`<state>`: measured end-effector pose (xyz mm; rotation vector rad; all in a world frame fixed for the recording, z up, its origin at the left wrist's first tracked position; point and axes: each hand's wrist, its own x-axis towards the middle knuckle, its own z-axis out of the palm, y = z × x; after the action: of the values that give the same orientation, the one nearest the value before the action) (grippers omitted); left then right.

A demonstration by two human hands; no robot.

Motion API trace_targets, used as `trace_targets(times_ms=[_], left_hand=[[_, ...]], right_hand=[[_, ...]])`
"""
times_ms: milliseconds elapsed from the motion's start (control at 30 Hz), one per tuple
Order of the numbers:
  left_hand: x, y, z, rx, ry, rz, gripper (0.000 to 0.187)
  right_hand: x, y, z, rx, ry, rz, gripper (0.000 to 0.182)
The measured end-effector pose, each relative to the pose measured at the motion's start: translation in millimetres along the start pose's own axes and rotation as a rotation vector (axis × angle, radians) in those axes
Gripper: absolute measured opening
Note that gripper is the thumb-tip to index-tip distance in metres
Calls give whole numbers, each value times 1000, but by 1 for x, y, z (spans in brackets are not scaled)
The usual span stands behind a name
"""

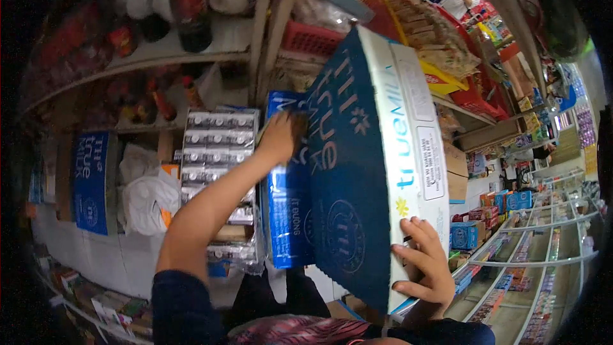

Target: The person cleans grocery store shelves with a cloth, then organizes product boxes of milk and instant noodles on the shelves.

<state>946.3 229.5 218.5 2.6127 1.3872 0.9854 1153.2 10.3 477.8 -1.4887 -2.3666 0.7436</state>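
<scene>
A large blue-and-white TH true MILK carton (354, 172) stands tilted in front of me. My right hand (424, 265) grips its near end, fingers spread over the edge of the white side. My left hand (281, 140) is closed round a dark, blurred thing (299, 133) that I cannot make out, close against the carton's blue face. Below that hand is a shiny blue milk pack (287, 217), partly hidden by the carton. Just left of it, a plastic-wrapped pack of small cartons (217, 140) lies under my left forearm.
Shelves with bottles (190, 9) rise at the upper left. Another TH true MILK box (92, 182) and white plastic bags (147, 188) are on the left. Red baskets (313, 38) and snack bags (428, 25) fill the upper right. Wire racks (536, 262) stand at the lower right.
</scene>
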Motion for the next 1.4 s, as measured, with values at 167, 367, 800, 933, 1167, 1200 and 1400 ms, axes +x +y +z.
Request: trace_targets(times_ms=[167,367,800,933,1167,1200,1400], left_hand=[[69,-14,-14,-194,-282,-506,36],[13,8,5,-16,44,-126,45],[-33,37,-20,20,-226,-185,49],[38,-15,30,187,-100,-260,49],[17,11,29,257,-45,-264,48],[-2,28,25,268,-38,-218,47],[-45,55,-18,111,-206,-62,46]], right_hand=[[-1,1,3,9,24,-22,54],[-1,0,-1,-25,-11,-31,52],[-1,-1,1,-9,3,-5,50],[-1,-1,1,-7,5,-11,51],[-1,-2,-1,-20,-11,-20,50],[0,-3,-2,-22,-21,-24,50],[1,-4,-2,-23,-27,-20,49]])
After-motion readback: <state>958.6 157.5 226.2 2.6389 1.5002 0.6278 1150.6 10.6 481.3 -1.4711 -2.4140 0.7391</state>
